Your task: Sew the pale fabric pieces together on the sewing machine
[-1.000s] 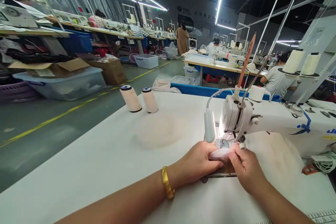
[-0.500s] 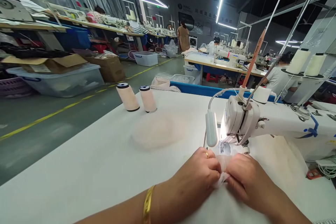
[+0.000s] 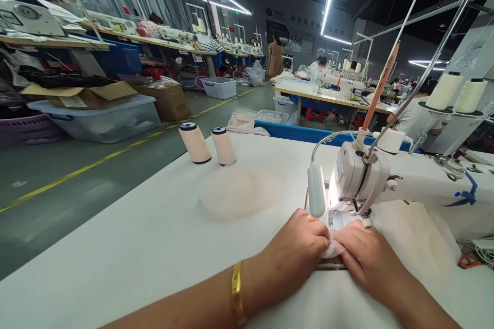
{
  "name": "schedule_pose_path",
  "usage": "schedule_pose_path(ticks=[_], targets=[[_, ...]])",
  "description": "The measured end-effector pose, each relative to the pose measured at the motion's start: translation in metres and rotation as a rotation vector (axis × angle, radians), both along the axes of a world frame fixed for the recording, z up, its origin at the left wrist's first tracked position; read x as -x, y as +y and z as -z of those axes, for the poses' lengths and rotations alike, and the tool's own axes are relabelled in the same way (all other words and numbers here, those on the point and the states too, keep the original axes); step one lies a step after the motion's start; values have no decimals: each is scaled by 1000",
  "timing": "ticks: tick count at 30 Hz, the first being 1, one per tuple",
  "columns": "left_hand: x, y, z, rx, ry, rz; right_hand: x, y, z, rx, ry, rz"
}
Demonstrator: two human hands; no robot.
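**White fabric (image 3: 333, 250) held in both hands at a sewing machine (image 3: 412, 177)**

The left hand (image 3: 295, 249), its fingers curled, and the right hand (image 3: 370, 257), thumb below fingers, grip the white fabric between them; the fingertips are partly hidden. The fabric lies just in front of the needle area, toward the near edge of the worktop (image 3: 165, 231). A gold bracelet (image 3: 236, 293) encircles the left wrist. A slim lamp (image 3: 317, 191) hangs beside the machine head, above and beyond the left hand. Two thread cones (image 3: 195, 144) stand close together near the worktop's far left corner. Between them and the lamp, a sheer pale piece (image 3: 239, 195) lies flat; a second pale piece (image 3: 412, 236) spreads under the machine arm, toward the right edge. A brown pencil (image 3: 382, 87) rises upright, slightly tilted, from the top of the machine head.
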State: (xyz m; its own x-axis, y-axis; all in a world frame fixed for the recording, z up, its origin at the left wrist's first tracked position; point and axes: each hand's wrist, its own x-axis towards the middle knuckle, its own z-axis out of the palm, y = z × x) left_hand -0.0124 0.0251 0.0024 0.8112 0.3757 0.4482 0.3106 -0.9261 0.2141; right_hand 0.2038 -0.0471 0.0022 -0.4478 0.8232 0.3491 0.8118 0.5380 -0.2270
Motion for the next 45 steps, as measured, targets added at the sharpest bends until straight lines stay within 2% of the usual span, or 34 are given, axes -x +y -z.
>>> schedule_pose_path(ticks=[6,11,16,20,25,28,38,45], targets=[[-5,8,-5,49,-65,18,2,2,6,0,43,82],[-5,13,-15,282,-101,-8,7,7,16,-78,90,206],[-5,16,-23,429,-125,-2,11,10,7,-77,191,229],[-5,15,-25,372,-124,44,9,8,4,-81,202,198],[4,6,-18,169,-46,103,5,0,1,-30,89,-11],[7,0,-12,87,-22,121,5,-5,-3,-16,60,-65],[6,7,-4,50,14,69,0,0,8,-70,35,28],[5,12,-2,-52,28,39,1,-1,5,-53,5,67]])
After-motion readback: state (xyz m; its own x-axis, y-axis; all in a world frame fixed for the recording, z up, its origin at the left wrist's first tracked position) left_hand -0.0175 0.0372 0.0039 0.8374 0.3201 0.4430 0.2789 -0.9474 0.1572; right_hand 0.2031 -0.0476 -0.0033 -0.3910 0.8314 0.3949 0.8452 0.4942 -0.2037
